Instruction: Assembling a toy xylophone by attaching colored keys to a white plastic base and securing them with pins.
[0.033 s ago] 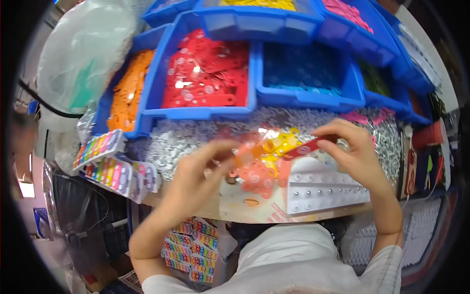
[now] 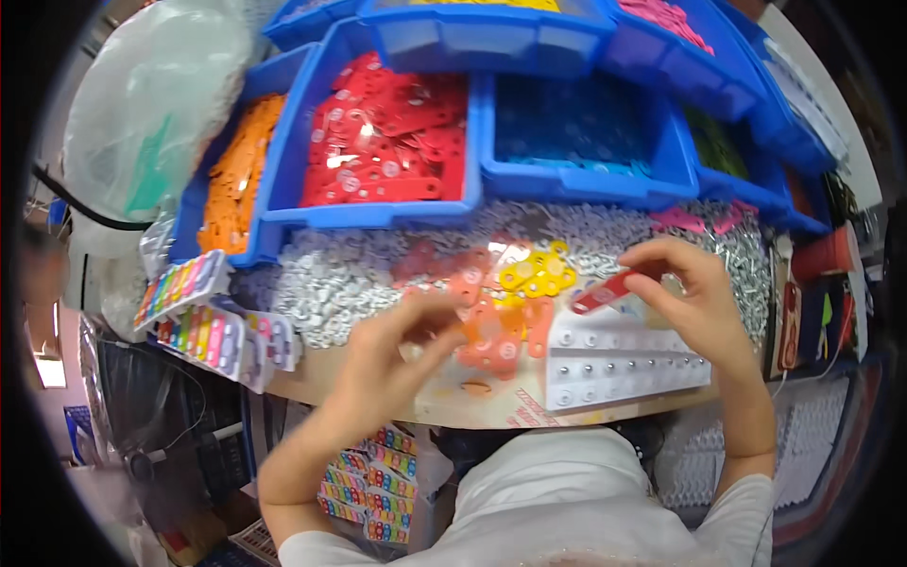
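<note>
Leftmost, our left hand [image 2: 392,354] is half-curled and blurred; we cannot tell whether it grips anything. Rightward, orange-red pieces [image 2: 498,357] and yellow pieces [image 2: 543,274] lie between our hands, in the way. Then comes the red bar [image 2: 599,295], long axis slanting down-left, near the top of the white rack [image 2: 628,369], pinched in our right hand [image 2: 694,302], the nearer one
</note>
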`<state>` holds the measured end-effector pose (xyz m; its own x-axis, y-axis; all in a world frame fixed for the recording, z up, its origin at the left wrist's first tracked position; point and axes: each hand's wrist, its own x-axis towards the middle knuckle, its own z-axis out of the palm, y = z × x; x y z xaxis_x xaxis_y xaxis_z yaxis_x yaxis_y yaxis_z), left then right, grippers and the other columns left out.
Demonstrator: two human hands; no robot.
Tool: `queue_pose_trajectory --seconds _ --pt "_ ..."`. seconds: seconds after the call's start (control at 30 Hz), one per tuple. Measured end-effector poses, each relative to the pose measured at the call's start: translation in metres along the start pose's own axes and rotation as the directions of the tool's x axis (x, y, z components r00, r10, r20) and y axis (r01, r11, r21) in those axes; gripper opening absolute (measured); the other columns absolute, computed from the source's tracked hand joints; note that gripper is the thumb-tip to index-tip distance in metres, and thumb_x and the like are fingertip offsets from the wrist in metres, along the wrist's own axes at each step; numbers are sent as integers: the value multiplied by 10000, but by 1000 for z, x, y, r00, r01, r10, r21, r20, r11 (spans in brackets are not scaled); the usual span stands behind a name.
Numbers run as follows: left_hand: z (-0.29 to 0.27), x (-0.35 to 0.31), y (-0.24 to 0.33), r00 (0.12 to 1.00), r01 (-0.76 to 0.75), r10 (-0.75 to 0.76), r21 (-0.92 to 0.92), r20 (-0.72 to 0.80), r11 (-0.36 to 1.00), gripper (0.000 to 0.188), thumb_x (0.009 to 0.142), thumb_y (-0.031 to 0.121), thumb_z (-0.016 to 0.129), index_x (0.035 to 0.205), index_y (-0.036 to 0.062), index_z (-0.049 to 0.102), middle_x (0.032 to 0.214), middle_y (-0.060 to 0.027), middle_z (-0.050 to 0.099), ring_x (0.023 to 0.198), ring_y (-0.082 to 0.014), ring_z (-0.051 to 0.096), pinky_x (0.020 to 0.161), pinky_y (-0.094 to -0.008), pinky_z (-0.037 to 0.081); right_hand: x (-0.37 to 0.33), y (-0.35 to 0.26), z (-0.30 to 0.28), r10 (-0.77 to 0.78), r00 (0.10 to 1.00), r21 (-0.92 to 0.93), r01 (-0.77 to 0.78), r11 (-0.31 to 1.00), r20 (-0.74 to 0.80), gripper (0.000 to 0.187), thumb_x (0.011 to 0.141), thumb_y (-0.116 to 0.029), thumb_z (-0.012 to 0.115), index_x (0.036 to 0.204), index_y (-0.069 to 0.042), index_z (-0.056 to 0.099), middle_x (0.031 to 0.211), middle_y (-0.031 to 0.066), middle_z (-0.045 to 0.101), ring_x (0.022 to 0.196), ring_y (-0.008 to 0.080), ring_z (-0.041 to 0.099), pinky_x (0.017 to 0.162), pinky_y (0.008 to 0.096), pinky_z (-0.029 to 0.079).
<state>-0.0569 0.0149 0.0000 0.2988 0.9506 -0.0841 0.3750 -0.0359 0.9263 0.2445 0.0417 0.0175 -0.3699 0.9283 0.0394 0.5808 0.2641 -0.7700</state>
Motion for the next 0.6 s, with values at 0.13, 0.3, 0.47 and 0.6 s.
queue_pose_trajectory --seconds 0.13,0.3,0.47,0.6 --pt "49 -12 -18 977 213 -195 -278 91 937 160 834 -24 695 989 -36 656 950 -88 672 862 -128 652 755 -254 542 -34 15 -1 333 938 331 -346 878 98 127 841 -39 677 956 12 664 875 43 654 779 101 608 718 243 486" --pt "73 -16 -19 959 277 -277 -356 53 892 126 839 -38 681 961 -45 651 944 -80 668 867 -131 655 790 -245 558 -30 23 30 292 924 143 -333 932 246 109 838 -90 688 917 -18 664 833 45 624 745 110 586 678 271 477" --pt "66 -26 -25 980 158 -191 -381 -50 911 149 842 -23 683 987 -51 660 1000 -113 666 878 -145 664 777 -243 549 -29 38 48 63 997 73 -66 995 49 77 834 -78 673 888 -25 659 840 74 579 762 187 583 675 305 481" --pt "64 -25 -27 966 220 -256 -411 -34 885 158 835 -37 683 991 -48 661 1019 -125 654 915 -165 658 793 -261 554 -29 44 52 -67 995 15 66 998 72 90 809 -71 685 873 -17 651 860 94 562 835 250 568 786 353 464"
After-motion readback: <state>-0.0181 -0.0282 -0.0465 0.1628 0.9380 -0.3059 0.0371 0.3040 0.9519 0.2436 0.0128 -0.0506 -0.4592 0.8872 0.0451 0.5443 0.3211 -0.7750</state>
